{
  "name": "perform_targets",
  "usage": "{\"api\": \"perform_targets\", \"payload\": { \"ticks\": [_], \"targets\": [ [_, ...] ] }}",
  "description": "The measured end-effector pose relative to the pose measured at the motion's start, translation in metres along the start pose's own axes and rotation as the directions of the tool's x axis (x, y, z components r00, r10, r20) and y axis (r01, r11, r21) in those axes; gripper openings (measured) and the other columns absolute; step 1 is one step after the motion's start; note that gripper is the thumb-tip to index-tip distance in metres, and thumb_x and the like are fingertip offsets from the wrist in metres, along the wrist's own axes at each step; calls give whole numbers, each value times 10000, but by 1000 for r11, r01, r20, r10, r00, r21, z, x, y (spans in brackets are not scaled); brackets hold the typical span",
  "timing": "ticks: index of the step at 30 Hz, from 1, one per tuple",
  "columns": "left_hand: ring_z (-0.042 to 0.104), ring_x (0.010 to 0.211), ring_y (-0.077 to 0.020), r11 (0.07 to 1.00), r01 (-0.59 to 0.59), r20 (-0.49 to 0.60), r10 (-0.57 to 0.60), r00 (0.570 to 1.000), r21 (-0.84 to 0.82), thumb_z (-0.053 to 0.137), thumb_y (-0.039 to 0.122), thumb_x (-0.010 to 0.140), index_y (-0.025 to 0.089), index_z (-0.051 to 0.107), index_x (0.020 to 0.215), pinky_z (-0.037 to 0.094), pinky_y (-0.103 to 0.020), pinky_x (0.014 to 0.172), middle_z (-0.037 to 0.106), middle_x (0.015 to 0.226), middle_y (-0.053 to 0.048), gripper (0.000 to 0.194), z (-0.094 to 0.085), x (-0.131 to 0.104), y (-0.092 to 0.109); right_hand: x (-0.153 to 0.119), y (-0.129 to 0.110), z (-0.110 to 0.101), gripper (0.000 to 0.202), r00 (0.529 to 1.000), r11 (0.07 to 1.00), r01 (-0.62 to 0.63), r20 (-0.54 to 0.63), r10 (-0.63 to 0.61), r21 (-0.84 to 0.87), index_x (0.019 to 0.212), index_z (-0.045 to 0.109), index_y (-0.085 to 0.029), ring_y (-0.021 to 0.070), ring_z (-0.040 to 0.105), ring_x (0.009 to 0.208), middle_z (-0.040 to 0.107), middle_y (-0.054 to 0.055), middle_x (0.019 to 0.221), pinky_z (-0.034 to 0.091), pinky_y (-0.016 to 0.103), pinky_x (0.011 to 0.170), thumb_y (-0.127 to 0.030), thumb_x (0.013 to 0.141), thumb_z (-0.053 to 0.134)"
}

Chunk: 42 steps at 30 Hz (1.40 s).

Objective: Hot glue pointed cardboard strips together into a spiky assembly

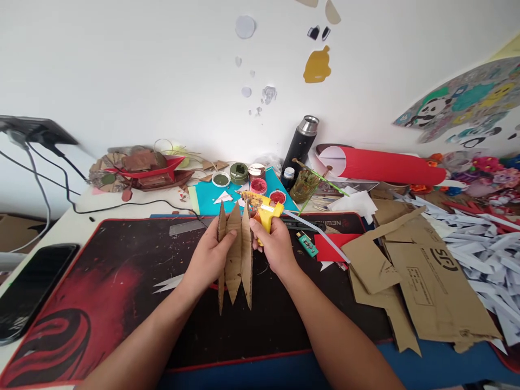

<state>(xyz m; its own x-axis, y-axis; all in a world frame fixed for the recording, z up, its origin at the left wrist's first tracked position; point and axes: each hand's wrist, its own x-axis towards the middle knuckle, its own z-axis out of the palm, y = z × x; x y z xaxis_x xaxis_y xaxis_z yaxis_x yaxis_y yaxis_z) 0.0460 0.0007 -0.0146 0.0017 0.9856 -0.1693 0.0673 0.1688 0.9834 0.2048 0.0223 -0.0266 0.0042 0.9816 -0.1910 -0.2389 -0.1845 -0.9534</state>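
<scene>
While left fingers [230, 238] grasp pointed cardboard strips [233, 265] over dark mat [280, 319], right fingers [260, 232] grip yellow glue gun [266, 213].

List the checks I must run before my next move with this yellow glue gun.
1. Brown, pointed corrugated cardboard held: ok, in the left hand.
2. Yellow plastic glue gun held: ok, in the right hand.
3. Long, translucent glue stick behind the gun: ok, it appears to extend from the rear.
4. Gun hot: cannot tell.
5. White-rimmed round container of red paint covered: not ok, it stands open beyond the gun.
</scene>
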Motion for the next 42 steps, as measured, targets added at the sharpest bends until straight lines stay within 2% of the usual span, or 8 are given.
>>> {"api": "perform_targets", "payload": {
  "ticks": [7, 11, 19, 21, 26, 33, 36, 42],
  "targets": [
    [696, 1017, -290, 999, -22, -30, 23, 999, 40, 735, 552, 924, 210, 744, 1138, 526, -347, 891, 776, 1052, -39, 404, -11, 1, 12, 0, 4, 0, 436, 1000, 1000, -2, 31, 2, 6, 847, 602, -223, 121, 529, 434, 561, -65, 565, 367, 221, 405, -575, 774, 848],
    [707, 1013, -291, 987, -66, -98, 81, 992, 148, 738, 510, 922, 230, 748, 1168, 533, -355, 897, 790, 1094, -37, 373, -10, -3, 17, -1, 8, -2, 446, 998, 1000, -10, 58, 9, 14, 908, 652, -216, 123, 530, 459, 585, -51, 618, 355, 219, 406, -599, 790, 850],
    [727, 876, -227, 938, -251, -170, 295, 940, 240, 731, 436, 971, 239, 752, 1111, 570, -302, 791, 795, 1006, -20, 243, -5, -18, 20, -10, 2, -1, 565, 983, 998, 5, 184, -17, 63, 1017, 749, -207, 138, 509, 542, 624, -9, 717, 432, 250, 472, -683, 744, 884],
    [731, 839, -204, 901, -331, -182, 388, 903, 281, 736, 377, 977, 242, 750, 1109, 579, -284, 762, 797, 993, -11, 189, -6, -21, 17, -12, 0, -2, 640, 973, 998, 0, 231, -16, 70, 1076, 754, -196, 129, 494, 535, 635, -4, 734, 419, 242, 467, -716, 728, 887],
    [743, 820, -140, 730, -586, -156, 664, 732, 352, 727, 138, 970, 256, 742, 1113, 589, -220, 756, 793, 976, 15, 186, -10, -29, 13, -17, -1, -4, 761, 931, 992, -24, 365, -25, 127, 1155, 771, -179, 102, 426, 534, 616, -6, 741, 351, 217, 456, -743, 668, 923],
    [758, 989, -181, 487, -836, 142, 836, 530, 252, 666, -46, 919, 153, 704, 1217, 636, -287, 855, 789, 1062, -82, 360, -20, -33, 34, -20, -2, -6, 837, 879, 983, -40, 473, -51, 181, 1207, 764, -176, 145, 499, 518, 609, 14, 711, 350, 259, 466, -867, 736, 783],
    [758, 989, -178, 452, -854, 183, 845, 503, 259, 658, -74, 901, 119, 690, 1233, 641, -291, 857, 788, 1054, -99, 386, -22, -33, 38, -21, -5, -5, 820, 867, 981, -76, 497, -23, 178, 1224, 752, -182, 140, 483, 509, 575, -10, 668, 345, 258, 473, -832, 729, 821],
    [770, 1005, -179, 447, -849, 204, 837, 508, 281, 635, -67, 902, 120, 674, 1231, 654, -311, 884, 794, 1026, -102, 380, -23, -33, 39, -26, -20, -2, 736, 846, 975, -118, 533, 0, 187, 1152, 762, -201, 135, 494, 537, 573, -25, 667, 426, 259, 516, -754, 688, 906]
  ]
}}
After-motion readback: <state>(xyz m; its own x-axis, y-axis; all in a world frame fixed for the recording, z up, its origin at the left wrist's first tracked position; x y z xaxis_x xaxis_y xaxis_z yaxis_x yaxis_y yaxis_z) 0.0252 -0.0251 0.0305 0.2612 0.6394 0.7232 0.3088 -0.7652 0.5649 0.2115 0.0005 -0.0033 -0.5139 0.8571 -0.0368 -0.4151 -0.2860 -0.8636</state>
